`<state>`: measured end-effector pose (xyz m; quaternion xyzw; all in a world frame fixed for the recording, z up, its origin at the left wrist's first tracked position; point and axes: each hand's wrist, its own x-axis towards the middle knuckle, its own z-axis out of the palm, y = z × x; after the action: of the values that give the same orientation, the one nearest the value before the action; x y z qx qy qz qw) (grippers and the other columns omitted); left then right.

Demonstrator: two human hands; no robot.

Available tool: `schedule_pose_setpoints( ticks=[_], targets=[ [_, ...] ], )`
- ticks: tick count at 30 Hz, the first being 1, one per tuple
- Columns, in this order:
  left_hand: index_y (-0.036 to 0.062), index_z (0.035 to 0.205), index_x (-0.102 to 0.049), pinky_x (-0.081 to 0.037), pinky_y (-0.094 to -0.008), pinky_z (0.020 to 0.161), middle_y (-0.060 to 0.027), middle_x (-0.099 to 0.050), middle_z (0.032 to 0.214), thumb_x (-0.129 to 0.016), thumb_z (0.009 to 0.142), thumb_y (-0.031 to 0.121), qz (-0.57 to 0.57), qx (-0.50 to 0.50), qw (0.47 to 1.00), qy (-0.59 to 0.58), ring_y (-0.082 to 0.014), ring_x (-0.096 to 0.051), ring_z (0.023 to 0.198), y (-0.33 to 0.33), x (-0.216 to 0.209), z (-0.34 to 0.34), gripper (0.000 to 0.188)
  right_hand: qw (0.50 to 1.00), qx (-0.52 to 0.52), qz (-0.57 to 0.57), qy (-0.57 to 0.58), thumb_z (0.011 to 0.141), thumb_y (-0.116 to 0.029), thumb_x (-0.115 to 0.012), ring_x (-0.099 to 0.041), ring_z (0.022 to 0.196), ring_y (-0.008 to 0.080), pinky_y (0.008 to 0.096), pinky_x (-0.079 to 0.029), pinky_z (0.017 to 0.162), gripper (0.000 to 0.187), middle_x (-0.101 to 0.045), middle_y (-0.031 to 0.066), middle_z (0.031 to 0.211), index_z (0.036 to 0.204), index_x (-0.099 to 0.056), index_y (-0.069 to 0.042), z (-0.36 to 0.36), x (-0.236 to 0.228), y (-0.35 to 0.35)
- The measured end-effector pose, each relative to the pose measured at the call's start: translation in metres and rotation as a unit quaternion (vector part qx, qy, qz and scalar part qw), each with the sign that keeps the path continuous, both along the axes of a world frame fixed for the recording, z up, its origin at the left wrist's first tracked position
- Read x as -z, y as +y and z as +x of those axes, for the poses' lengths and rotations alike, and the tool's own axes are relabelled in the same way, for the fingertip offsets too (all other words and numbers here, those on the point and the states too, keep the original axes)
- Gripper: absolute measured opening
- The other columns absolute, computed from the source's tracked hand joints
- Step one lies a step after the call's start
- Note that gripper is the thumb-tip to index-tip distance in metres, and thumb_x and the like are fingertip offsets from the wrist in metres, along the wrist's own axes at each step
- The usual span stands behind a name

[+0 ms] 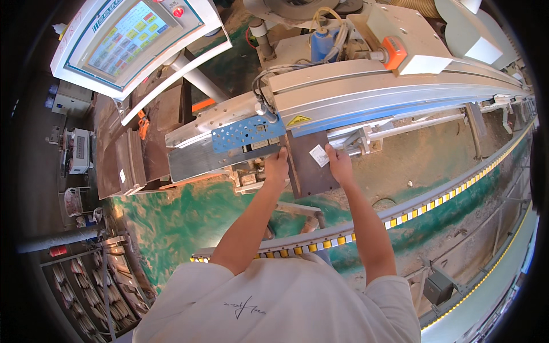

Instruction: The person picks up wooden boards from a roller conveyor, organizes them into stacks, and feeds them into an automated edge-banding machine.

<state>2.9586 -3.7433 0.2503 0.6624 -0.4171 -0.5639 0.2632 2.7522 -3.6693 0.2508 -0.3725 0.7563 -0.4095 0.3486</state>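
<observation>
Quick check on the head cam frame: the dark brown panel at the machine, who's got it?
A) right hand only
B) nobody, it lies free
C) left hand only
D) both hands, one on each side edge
D: the left hand is on the left edge of the dark brown panel and the right hand on its right edge, beside a white label.

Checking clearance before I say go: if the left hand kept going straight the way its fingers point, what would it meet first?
Probably the blue perforated plate on the machine's rail, just beyond the left hand, which grips the dark panel's left edge. Depth is unclear; the hand might pass beneath it.
</observation>
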Motion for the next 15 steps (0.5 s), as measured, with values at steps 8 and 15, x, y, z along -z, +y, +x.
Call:
schedule_pose_setpoints(
  ticks=[8,15],
  targets=[
    [-0.0027,0.110,-0.071,-0.051,-0.0422,0.075,-0.0131,-0.072,0.099,-0.062,0.100,0.042,-0.033,0.024,0.996,-0.085,-0.0235,-0.063,0.088,0.002,-0.006,-0.103,0.047,0.987,-0.023,0.062,0.148,0.100,-0.054,-0.052,-0.066,0.097,0.0442,0.0456,-0.050,0.084,0.059,-0.071,0.0255,0.100,0.105,-0.071,0.001,-0.097,-0.028,0.012],
    [0.0043,0.104,-0.067,-0.055,-0.0346,0.063,-0.0088,-0.068,0.091,-0.065,0.098,0.044,0.059,0.160,0.963,0.207,-0.0210,-0.061,0.064,-0.015,-0.001,0.040,0.040,0.978,0.130,-0.134,0.091,0.101,-0.028,-0.059,-0.057,0.067,0.0120,0.0328,-0.050,0.065,0.036,-0.064,0.0072,0.072,0.086,-0.066,0.004,-0.012,-0.083,0.100]
  ],
)
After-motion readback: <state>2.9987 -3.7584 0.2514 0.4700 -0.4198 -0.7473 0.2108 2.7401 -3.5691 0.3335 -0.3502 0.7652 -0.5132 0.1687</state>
